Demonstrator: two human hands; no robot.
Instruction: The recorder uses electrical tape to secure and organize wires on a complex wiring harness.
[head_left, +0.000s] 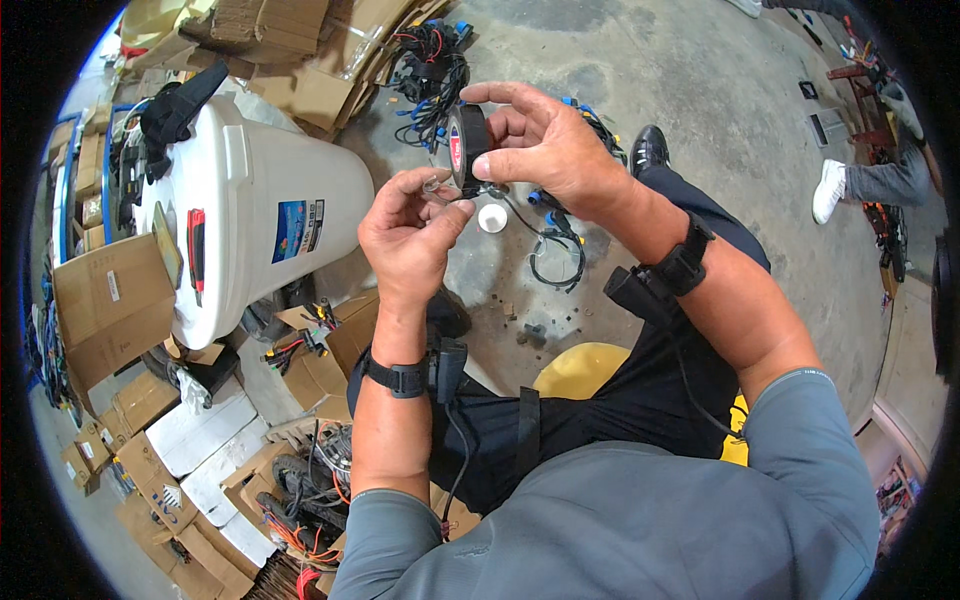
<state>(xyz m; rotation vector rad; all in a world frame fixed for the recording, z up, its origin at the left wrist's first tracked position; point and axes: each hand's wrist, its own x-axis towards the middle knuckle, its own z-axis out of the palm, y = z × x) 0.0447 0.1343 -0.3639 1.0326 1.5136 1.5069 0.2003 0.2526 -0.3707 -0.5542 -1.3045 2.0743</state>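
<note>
My right hand (545, 155) grips a roll of black tape (463, 148) with a red and white label inside its ring, thumb and fingers around its rim. Just below and left of it, my left hand (420, 225) is closed, thumb and fingers pinching a thin cable (458, 196) beside a small clear piece (435, 187). A dark cable hangs from near the hands down toward coiled cables on the floor. A small white round object (492, 218) shows below my hands.
A big white plastic barrel (290, 170) with a red utility knife (196, 258) on it stands left. Cable bundles (425, 75) and cardboard (110, 310) surround me. I sit on a yellow seat (580, 362). Another person's leg (875, 183) is at the right.
</note>
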